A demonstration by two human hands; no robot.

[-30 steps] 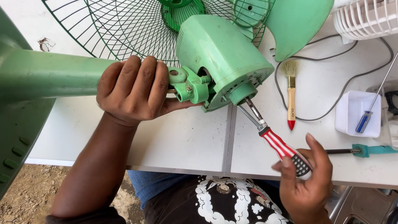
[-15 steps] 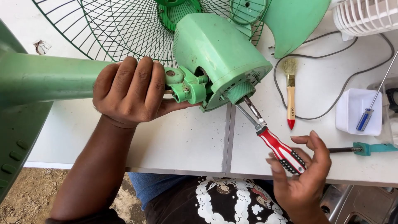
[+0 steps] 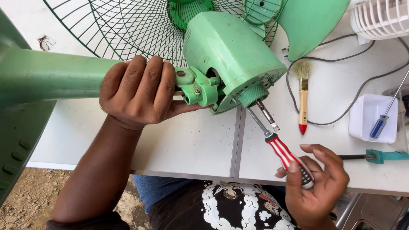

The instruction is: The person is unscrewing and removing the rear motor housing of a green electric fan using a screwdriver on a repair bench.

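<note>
We see left hand [image 3: 138,91] wrapped around green fan neck [image 3: 64,76], beside motor housing [image 3: 228,55] over white table [image 3: 187,145]. Right hand [image 3: 317,185] pinching red-striped screwdriver [image 3: 283,153] by handle, tip up against housing underside. Paintbrush [image 3: 303,96] lying just right.

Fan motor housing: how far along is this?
Done: blade lies detached on the table. In hand: left hand grips the stand neck; right hand holds the red-striped screwdriver, tip at the motor housing. Left: housing is on, wire guard attached.
</note>
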